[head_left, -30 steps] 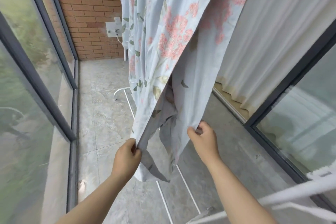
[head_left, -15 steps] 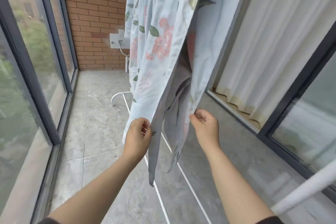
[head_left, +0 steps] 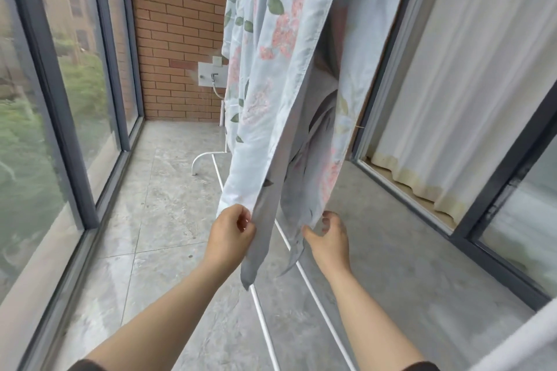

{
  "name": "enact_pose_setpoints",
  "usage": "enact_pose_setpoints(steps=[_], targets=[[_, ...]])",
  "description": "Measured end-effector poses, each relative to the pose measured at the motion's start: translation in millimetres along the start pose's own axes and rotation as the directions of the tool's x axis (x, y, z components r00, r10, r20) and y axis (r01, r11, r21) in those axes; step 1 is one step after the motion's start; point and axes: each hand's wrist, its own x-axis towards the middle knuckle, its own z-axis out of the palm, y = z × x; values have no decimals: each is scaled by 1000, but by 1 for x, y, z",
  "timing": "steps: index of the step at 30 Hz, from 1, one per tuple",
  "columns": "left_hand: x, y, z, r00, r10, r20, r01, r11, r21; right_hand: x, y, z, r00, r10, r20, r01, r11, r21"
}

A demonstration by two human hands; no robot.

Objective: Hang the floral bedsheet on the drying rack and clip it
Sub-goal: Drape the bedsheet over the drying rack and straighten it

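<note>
The floral bedsheet [head_left: 280,48], pale blue with pink flowers and green leaves, hangs down from above the frame in long folds. The rail it hangs from is out of view. My left hand [head_left: 232,233] pinches the sheet's left hem near its bottom. My right hand [head_left: 330,239] is at the lower edge of the right fold with its fingers loosened; the thumb touches the cloth. The drying rack's white base rails [head_left: 263,322] run along the floor under the sheet. No clip is visible.
A curved white rack foot [head_left: 197,161] stands on the grey tiled floor. Glass windows [head_left: 78,84] line the left, and a brick wall with a tap plate [head_left: 211,78] closes the far end. At right are a sliding door frame [head_left: 494,211], white curtain [head_left: 470,75] and white bar [head_left: 518,337].
My right hand has loosened its grip on the right fold. Both hands have drawn closer together, and the sheet hangs straighter and narrower. The view has tilted up.
</note>
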Motion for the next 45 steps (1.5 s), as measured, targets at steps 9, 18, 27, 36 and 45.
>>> enact_pose_setpoints(steps=[9,18,27,36,45], targets=[[-1,-26,26,997,5,72,-1,999,-45,14,27,7,988,-24,-152,19,999,-29],[-31,-53,48,984,-92,151,73,989,129,-48,73,6,1000,4,24,-5,999,43],[-56,-54,62,972,-223,79,219,974,55,-34,84,21,948,183,259,-190,982,1],[-51,-77,68,956,-264,125,246,958,149,-5,93,38,990,49,135,-39,996,-79],[-60,-97,98,924,-348,156,343,937,59,-35,136,39,982,94,166,-97,995,13]])
